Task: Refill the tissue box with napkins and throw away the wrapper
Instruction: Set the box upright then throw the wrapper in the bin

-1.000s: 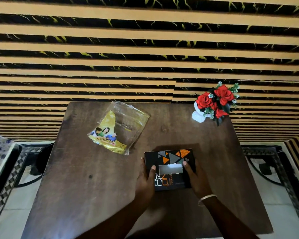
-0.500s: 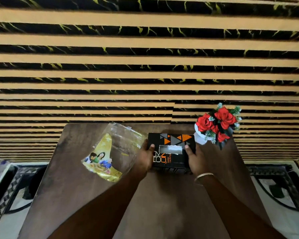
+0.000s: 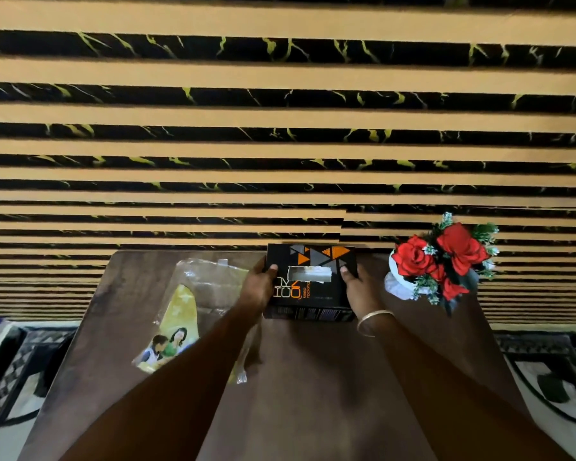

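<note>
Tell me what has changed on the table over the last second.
The tissue box, gripped at its ends by the left hand and right hand, has been pushed from the near middle of the table to its far edge by the wall, beside the red flowers. Nothing was let go. The wrapper and flowers stayed where they were.

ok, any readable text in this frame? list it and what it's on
"100", large, upside down to the camera: top of the tissue box.
"keep rocking", small orange print beside it: probable reading, blurred.
Print on the box's near side: too small to read.
Wrapper: only a picture of people, no legible text.
</note>
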